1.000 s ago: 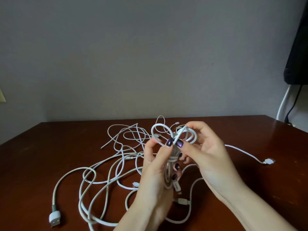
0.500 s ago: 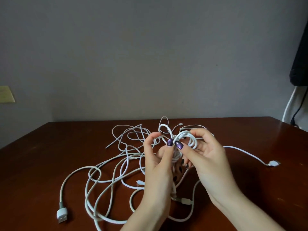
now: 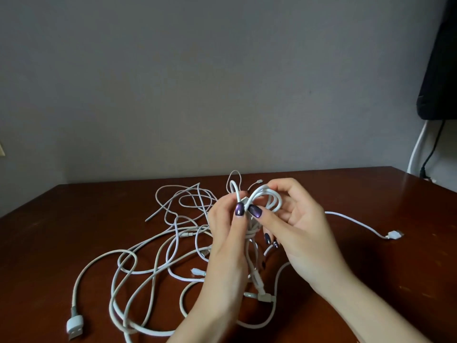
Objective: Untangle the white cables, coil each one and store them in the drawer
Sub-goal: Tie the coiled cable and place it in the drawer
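Two hands meet above the table (image 3: 74,219) and share one grip: the left hand (image 3: 226,246) and the right hand (image 3: 304,233) both pinch the coiled cable (image 3: 273,198). Their thumbs press side by side on the waist of the bundle, and their fingers curl behind it. Above the grip the coil fans into white loops, with one narrow loop on the left hand's side and several wider ones cupped by the right hand's fingers. Below the grip the bundle's strands hang down between the palms towards a connector (image 3: 263,297) at table level. Left of the grip, and partly beneath it, the tangle of white cables (image 3: 158,246) sprawls on the tabletop in loose crossing loops. Its outermost strand ends in a large USB plug (image 3: 74,326) near the table's front edge. Right of the grip a single strand runs out from behind the right hand to a small plug (image 3: 394,235), well apart from the hands. Beyond the grip stands a plain grey wall (image 3: 197,82), with a dark object (image 3: 437,70) at its right side
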The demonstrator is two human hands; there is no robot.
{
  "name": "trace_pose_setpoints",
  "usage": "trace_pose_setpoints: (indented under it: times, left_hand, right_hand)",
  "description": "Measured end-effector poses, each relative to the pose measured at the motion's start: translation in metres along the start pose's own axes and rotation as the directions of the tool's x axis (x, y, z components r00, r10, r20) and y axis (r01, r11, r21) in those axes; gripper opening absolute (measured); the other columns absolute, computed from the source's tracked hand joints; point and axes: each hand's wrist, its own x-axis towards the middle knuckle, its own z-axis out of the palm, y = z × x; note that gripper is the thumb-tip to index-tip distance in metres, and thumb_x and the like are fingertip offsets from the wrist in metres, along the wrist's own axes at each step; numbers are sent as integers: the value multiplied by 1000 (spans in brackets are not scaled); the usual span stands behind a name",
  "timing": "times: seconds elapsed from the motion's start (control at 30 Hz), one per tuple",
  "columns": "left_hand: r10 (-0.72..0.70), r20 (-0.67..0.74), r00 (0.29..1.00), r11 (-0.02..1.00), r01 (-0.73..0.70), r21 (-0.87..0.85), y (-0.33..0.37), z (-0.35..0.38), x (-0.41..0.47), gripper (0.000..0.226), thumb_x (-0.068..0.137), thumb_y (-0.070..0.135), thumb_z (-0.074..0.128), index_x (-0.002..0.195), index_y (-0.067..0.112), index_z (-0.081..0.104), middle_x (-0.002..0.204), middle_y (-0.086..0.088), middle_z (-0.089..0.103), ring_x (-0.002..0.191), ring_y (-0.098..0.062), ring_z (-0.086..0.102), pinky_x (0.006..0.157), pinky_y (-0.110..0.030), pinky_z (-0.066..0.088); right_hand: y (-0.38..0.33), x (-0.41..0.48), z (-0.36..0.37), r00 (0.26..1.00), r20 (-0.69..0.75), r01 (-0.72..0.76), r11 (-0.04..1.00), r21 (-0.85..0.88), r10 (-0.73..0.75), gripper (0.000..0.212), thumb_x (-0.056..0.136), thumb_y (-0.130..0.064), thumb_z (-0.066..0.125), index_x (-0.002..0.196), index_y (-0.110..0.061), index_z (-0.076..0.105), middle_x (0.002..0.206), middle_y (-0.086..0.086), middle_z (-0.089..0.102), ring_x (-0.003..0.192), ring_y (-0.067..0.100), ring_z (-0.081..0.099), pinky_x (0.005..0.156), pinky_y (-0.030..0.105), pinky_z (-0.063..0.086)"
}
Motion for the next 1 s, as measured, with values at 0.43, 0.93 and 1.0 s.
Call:
trace_pose_setpoints:
  times: [0.43,0.93,1.0]
  left_hand:
    - [99,137,986,990,-111,86,2,-4,-17,32,97,25,39,116,30,64,108,6,71,101,-12,65,85,-27,53]
    - [66,140,988,995,-75,64,14,-7,-19,29,84,44,46,99,42,71,63,-24,41,53,-30,27,48,-41,16]
    - [32,176,984,998,-41,45,15,-7,-19,28,84,43,48,100,40,71,66,-14,44,58,-27,27,48,-35,16]
  right_hand:
    - [11,-6,7,970,-235,-58,998,-11,54,17,77,-10,75,85,-14,61,63,-4,64,45,9,49,40,20,36]
    - [8,1,2,939,-159,-280,947,160,305,59,49,-33,81,101,-18,58,86,-2,69,60,7,60,52,20,44]
    - [6,3,-3,936,-101,-308,924,226,337,55,53,-26,79,104,-14,62,83,0,69,64,7,63,51,17,45]
